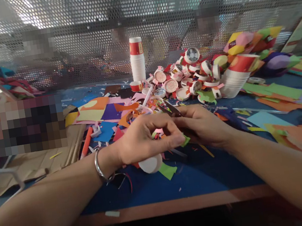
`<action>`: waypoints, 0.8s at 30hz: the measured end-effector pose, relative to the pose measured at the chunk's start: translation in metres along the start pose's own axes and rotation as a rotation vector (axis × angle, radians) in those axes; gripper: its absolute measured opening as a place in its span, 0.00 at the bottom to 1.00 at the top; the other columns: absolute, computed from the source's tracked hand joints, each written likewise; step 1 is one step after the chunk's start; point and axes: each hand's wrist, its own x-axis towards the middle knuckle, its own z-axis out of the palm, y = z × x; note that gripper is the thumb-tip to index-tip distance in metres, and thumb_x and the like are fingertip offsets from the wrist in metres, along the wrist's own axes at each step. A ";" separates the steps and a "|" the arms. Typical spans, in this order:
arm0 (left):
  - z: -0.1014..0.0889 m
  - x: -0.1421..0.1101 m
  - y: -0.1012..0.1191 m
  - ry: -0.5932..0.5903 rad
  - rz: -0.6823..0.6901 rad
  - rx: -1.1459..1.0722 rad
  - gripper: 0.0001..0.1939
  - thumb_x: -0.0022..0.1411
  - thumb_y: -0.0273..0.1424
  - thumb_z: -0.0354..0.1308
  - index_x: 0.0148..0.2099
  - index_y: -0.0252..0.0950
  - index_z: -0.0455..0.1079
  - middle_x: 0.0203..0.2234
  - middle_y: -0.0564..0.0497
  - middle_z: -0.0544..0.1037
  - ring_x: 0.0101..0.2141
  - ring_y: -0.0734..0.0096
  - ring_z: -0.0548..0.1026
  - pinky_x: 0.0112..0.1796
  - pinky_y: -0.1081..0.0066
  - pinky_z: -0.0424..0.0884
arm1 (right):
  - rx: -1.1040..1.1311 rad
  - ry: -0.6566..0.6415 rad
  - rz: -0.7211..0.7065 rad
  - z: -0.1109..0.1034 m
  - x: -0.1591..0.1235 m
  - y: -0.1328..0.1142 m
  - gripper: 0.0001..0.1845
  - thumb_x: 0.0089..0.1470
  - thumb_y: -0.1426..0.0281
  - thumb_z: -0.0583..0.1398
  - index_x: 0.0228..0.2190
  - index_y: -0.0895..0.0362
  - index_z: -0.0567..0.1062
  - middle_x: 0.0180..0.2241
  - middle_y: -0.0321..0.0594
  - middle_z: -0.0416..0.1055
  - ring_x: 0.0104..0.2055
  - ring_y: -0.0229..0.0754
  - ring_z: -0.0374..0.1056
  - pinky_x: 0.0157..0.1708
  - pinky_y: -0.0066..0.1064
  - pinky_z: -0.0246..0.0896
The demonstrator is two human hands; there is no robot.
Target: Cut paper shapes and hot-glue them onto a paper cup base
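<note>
Two bare forearms come in from the bottom edge and meet over the blue table top (201,179), and one wears a thin silver bangle (99,167). Left hand (141,141) has its fingers curled shut around a white paper cup (151,163), which pokes out just under the palm. Its thumb and first finger pinch a small scrap of green paper (185,140). Right hand (203,125) touches the left one, with its fingers closed on a pair of dark scissors (172,110); the blades stick up just behind the cup and look a little open. A loose green paper piece (167,170) lies right beside the cup, so some snipping looks done, but the cup seems far from finished. Behind the cup sits a big heap of cut red and white cup rings and round cup bottoms (182,79). A tall stack of white paper cups with a red band (137,59) stands farther back from the cup. Left of the cup lie an orange marker pen (86,141) and sheets of coloured paper (93,112). Scraps crowd the table all around the cup, leaving little room to work.
</note>
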 end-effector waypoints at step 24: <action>-0.014 0.009 -0.026 -0.003 0.110 0.741 0.07 0.59 0.24 0.57 0.30 0.37 0.73 0.29 0.46 0.75 0.32 0.65 0.72 0.35 0.64 0.67 | -0.032 0.075 -0.149 -0.015 0.001 -0.014 0.09 0.59 0.64 0.63 0.37 0.57 0.78 0.19 0.29 0.62 0.13 0.27 0.50 0.12 0.26 0.35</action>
